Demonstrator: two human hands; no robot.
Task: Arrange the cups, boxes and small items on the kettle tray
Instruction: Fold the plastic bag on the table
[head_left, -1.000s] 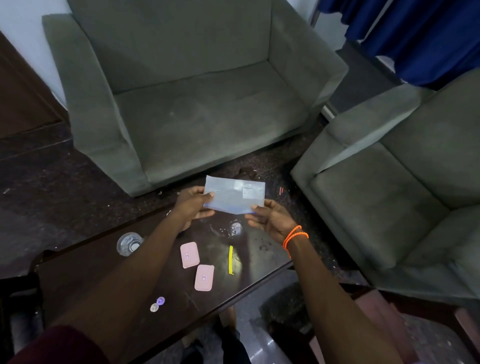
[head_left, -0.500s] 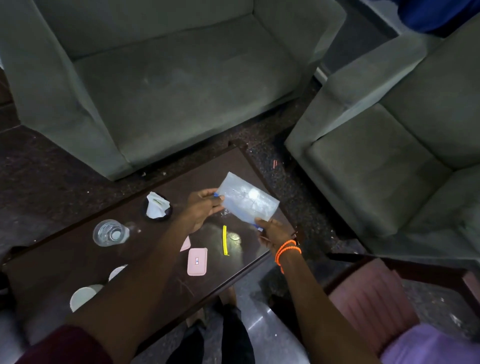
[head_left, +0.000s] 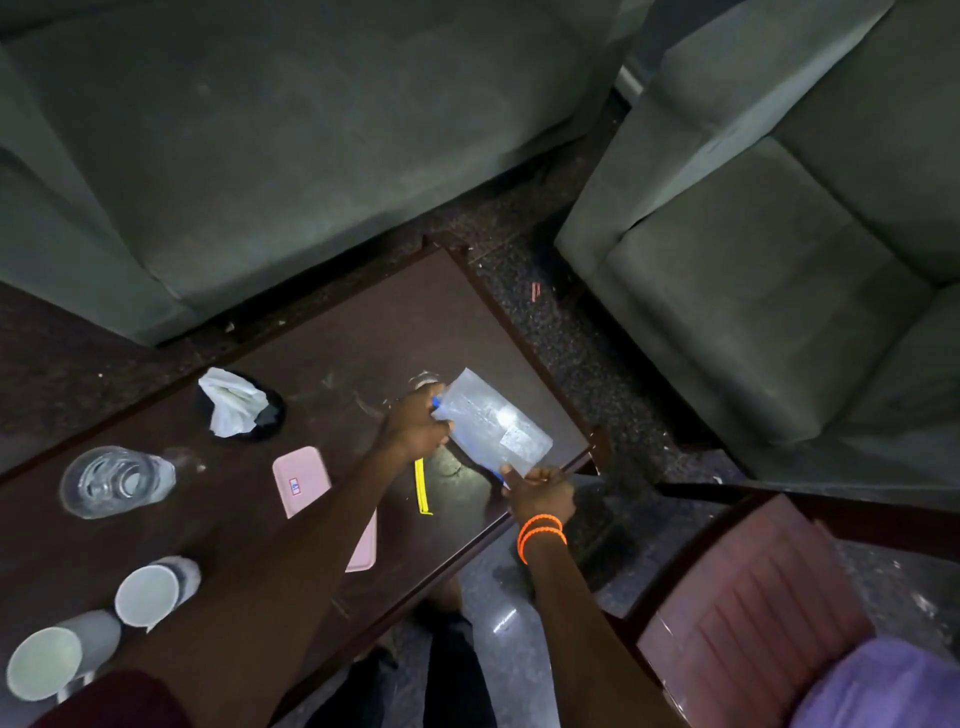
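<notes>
Both my hands hold a clear plastic pouch (head_left: 496, 423) low over the right end of the dark wooden table (head_left: 332, 343). My left hand (head_left: 415, 428) grips its upper-left corner and my right hand (head_left: 540, 488), with orange bands on the wrist, pinches its lower corner. Two pink flat boxes lie under my left arm: one (head_left: 300, 479) fully in view, the other (head_left: 366, 540) mostly hidden. A yellow strip (head_left: 422, 486) lies between my hands. Two white cups (head_left: 148, 592) (head_left: 47, 662) and a glass tumbler (head_left: 111, 480) stand at the left.
A crumpled white tissue on a black dish (head_left: 239, 405) sits at the table's far edge. Grey armchairs stand beyond the table (head_left: 260, 156) and to the right (head_left: 779, 260). A pink-cushioned chair (head_left: 753, 597) is close at lower right.
The pouch has come down from chest height to just above the table top and tilted. The view has swung down and left, bringing the cups into sight.
</notes>
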